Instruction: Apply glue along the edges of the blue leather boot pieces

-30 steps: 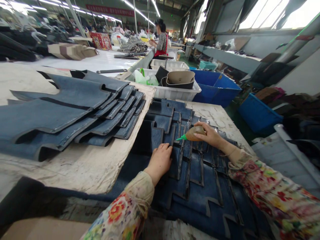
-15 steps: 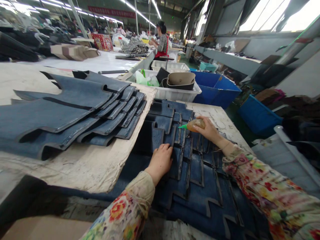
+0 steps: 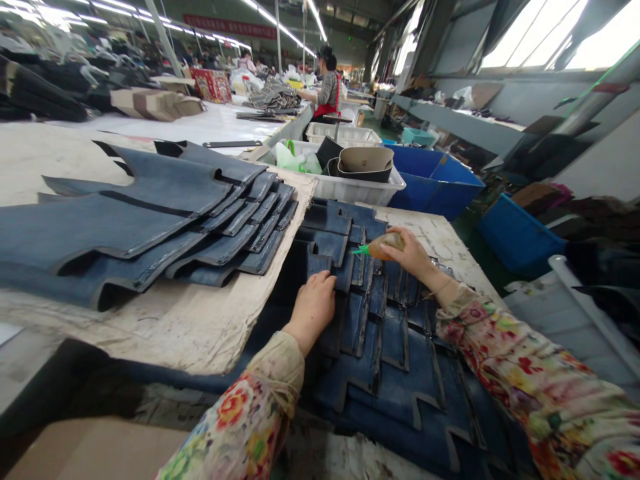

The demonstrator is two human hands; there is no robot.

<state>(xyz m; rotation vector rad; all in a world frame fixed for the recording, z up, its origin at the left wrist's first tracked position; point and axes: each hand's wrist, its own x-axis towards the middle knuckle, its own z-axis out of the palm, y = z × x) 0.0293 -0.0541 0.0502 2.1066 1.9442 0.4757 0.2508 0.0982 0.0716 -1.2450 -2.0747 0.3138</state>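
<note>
Down close, the left hand (image 3: 314,305) is resting palm-down on overlapping blue panels (image 3: 395,333), fingers together; whether they're pinching an edge, I can't tell. Just beyond, the right hand (image 3: 411,253) is gripping an amber bottle (image 3: 385,247), its green nozzle (image 3: 361,250) pointing leftward over those panels! Over left, a blue stack (image 3: 165,173) is lying fanned across the pale surface (image 3: 210,333). Further back, a white tub (image 3: 360,193) is holding rolled material (image 3: 367,162), and a person (image 3: 327,90) in red is facing left.
</note>
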